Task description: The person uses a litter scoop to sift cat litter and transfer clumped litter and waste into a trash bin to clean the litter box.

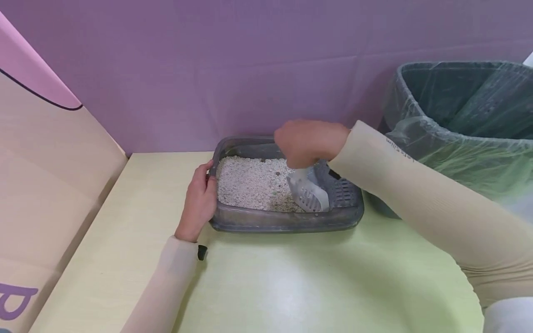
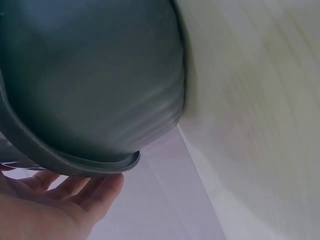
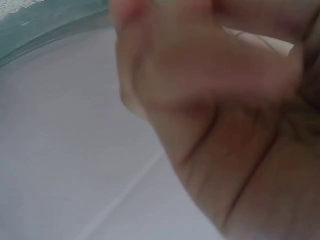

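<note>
A dark grey litter box [image 1: 287, 224] stands on the table, filled with pale grainy litter [image 1: 250, 185] that has a few darker bits in it. My left hand [image 1: 197, 203] grips its left rim; in the left wrist view the fingers [image 2: 102, 200] curl at the lip. Over the box's right half, my right hand [image 1: 306, 141] is wrapped around the handle of a white slotted litter scoop [image 1: 308, 193]. The scoop's head is tilted down at the litter's right edge, beside the slotted grey section [image 1: 344, 192]. Most of the handle is hidden by the fist.
A large dark bin [image 1: 416, 106] lined with a clear plastic bag [image 1: 466, 152] stands right of the litter box, close to the right forearm. Behind the box rises a purple panel [image 1: 250, 69]. A beige panel [image 1: 50, 162] borders the pale table [image 1: 270, 277] on the left.
</note>
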A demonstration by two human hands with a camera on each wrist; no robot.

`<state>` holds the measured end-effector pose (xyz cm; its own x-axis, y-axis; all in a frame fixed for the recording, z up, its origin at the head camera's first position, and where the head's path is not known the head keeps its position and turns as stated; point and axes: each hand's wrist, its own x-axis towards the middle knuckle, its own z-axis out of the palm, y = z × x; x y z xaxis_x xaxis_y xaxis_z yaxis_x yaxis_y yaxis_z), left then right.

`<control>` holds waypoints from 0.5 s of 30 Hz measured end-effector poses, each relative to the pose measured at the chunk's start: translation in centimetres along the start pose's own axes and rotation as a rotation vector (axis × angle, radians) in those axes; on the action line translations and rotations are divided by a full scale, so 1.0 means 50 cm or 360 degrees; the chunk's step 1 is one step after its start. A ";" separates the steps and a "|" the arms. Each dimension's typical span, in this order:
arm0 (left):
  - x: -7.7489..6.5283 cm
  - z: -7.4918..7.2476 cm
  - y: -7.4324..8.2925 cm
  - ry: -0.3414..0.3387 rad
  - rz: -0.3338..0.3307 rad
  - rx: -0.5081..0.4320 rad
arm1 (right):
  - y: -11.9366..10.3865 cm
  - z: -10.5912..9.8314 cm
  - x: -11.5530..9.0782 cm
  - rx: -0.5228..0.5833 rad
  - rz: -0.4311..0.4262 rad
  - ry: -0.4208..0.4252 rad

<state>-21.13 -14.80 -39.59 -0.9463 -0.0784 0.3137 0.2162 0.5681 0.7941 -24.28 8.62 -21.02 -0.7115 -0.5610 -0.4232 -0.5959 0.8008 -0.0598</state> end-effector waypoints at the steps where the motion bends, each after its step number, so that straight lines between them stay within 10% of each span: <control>1: 0.000 -0.001 -0.001 0.0000 -0.0001 -0.0002 | 0.015 -0.004 0.001 0.0048 -0.0021 -0.0042; 11: -0.001 -0.011 -0.001 -0.0002 -0.0007 -0.0022 | 0.129 0.042 -0.028 0.0607 -0.0077 0.0066; 15: 0.000 -0.008 0.001 -0.0010 0.0004 -0.0026 | 0.129 0.058 -0.038 0.0565 -0.0025 0.0229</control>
<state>-21.03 -15.10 -39.33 -0.9472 -0.0719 0.3124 0.2223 0.5549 0.8017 -25.70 15.44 -23.23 -0.7631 -0.5775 -0.2901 -0.4591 0.8004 -0.3856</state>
